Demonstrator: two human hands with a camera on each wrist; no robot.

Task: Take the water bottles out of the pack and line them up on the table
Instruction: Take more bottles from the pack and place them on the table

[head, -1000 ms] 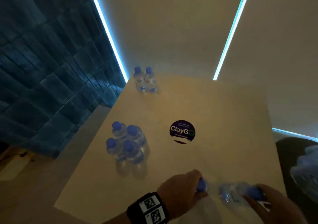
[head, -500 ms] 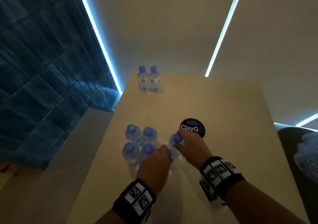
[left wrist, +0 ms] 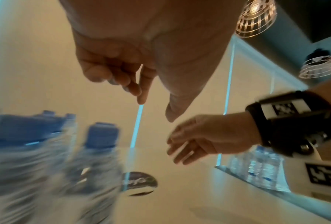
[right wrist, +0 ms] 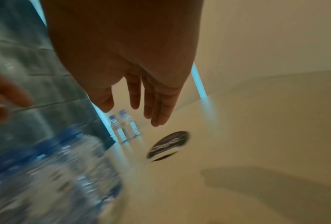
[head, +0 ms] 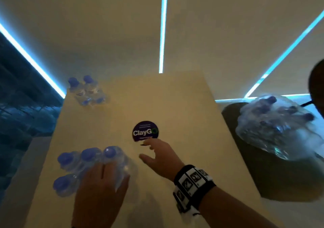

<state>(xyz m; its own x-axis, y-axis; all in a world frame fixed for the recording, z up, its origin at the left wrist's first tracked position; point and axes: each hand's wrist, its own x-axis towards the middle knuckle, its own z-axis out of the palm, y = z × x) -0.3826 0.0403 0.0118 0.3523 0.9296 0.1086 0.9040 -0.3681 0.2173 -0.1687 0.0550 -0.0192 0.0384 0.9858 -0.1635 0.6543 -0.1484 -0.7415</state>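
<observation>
Several clear water bottles with blue caps (head: 87,161) stand grouped at the table's near left, blurred in the left wrist view as bottles (left wrist: 101,151). My left hand (head: 112,173) hovers over the group's right side. Its fingers (left wrist: 122,80) hang loosely curled and hold nothing. My right hand (head: 147,149) is open just right of the group, below the round ClayGo sticker (head: 145,131), its fingers (right wrist: 156,109) straight and empty. Two more bottles (head: 84,91) stand at the far left corner. The plastic-wrapped pack (head: 277,124) lies on a dark seat to the right.
The beige table (head: 175,105) has bare room in its middle and on its right side. The dark seat (head: 263,175) stands close against the table's right edge. A dark tiled wall runs along the left, lit by blue light strips.
Both hands brought two bottles from the near edge to the right side of the group and let go. The right hand has drawn back to the right. The view has swung right, showing the pack.
</observation>
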